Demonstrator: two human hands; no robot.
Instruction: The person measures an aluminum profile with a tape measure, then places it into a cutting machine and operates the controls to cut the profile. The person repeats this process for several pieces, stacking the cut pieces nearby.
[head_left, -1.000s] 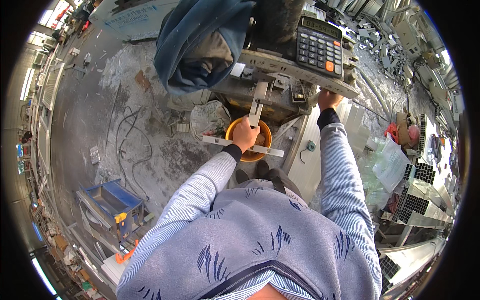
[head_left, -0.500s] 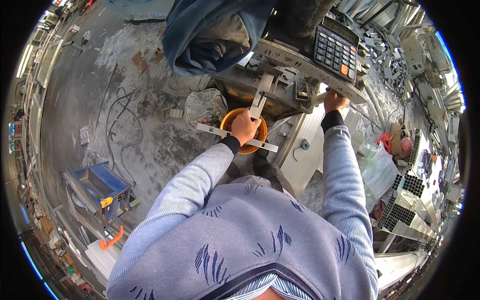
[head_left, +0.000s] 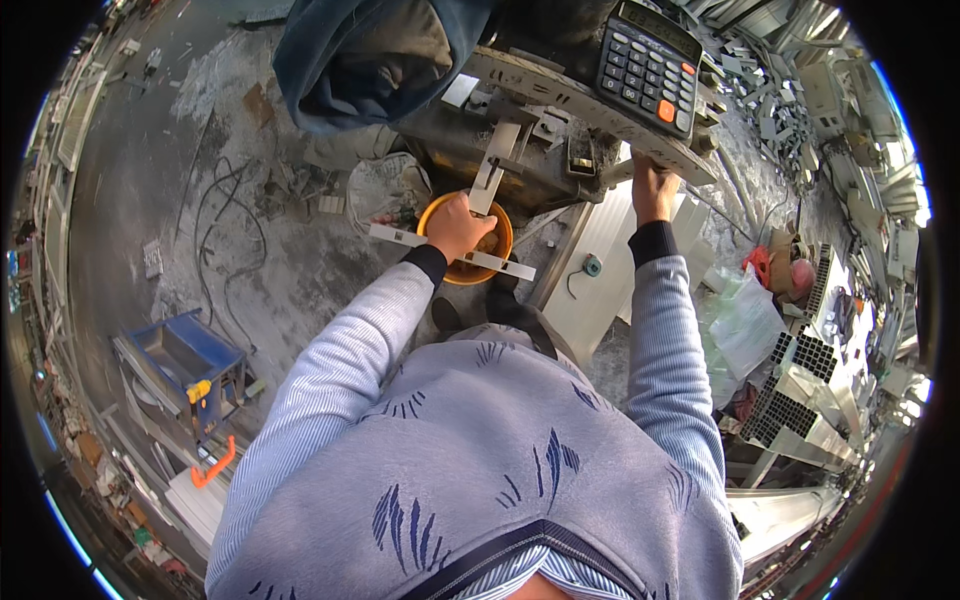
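My left hand (head_left: 458, 228) is closed round the near end of a pale flat metal bar (head_left: 494, 168), whose far end lies in a metal fixture (head_left: 540, 128) on the machine. Below that hand, a slotted metal strip (head_left: 503, 266) crosses over an orange-yellow bucket (head_left: 507, 238); whether my fingers also touch this strip is hidden. My right hand (head_left: 655, 190) reaches up beneath the front edge of a worn board (head_left: 560, 92). Its fingers are mostly out of sight there, so what they touch cannot be seen. A black calculator (head_left: 648, 72) rests on the board.
Dark blue cloth (head_left: 375, 70) hangs over the machine's left side. A tape measure (head_left: 592, 265) lies on a long pale panel (head_left: 575, 305) at the right. On the floor are a loose cable (head_left: 232, 250) and a blue metal stand (head_left: 190, 350). Stacked black-ended profiles (head_left: 790, 390) stand far right.
The whole view has shifted, so the machine and bucket appear farther left and slightly higher. My right hand has straightened upward under the board. My left hand keeps its hold on the bar.
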